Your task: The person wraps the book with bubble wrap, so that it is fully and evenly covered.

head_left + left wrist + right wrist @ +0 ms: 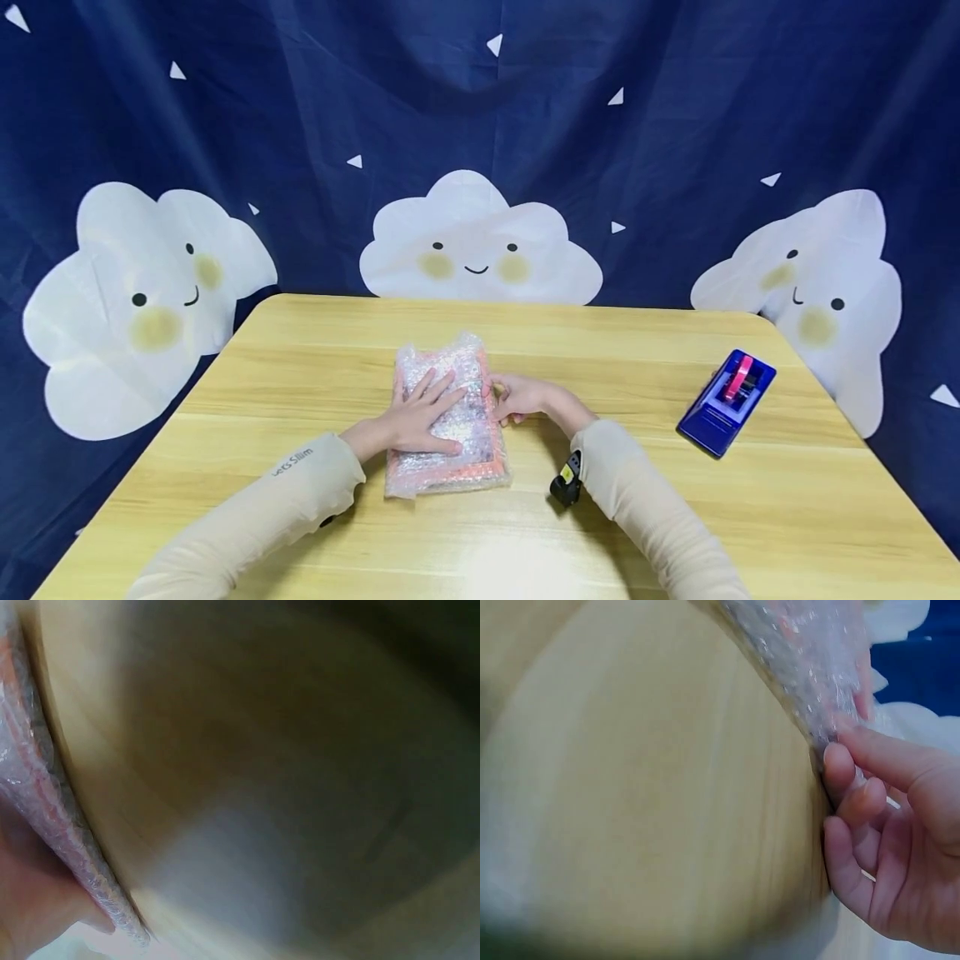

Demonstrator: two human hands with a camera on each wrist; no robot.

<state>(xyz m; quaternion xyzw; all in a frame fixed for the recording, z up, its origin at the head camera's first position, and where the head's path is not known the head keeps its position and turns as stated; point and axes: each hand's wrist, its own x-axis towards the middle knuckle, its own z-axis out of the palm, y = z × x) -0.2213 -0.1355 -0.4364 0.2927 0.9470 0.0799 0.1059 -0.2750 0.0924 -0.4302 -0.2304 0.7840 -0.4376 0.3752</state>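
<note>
A flat rectangular thing in clear bubble wrap [472, 437], with orange-red edges showing through, lies on the wooden table. My left hand [422, 417] rests on top of it, palm down with fingers spread. At its right edge my right hand [521, 397] pinches the wrap between thumb and fingers. In the right wrist view, the right hand [900, 817] holds the edge of the bubble wrap [810, 667], other fingers loosely curled below. The left wrist view shows part of the left hand [37, 892] against the wrapped side [52, 787].
On the right of the table [300, 517] stands a blue tape dispenser [723, 408] with a pink-red roll of tape. A dark blue curtain [480, 108] with smiling white clouds hangs behind the table's far edge.
</note>
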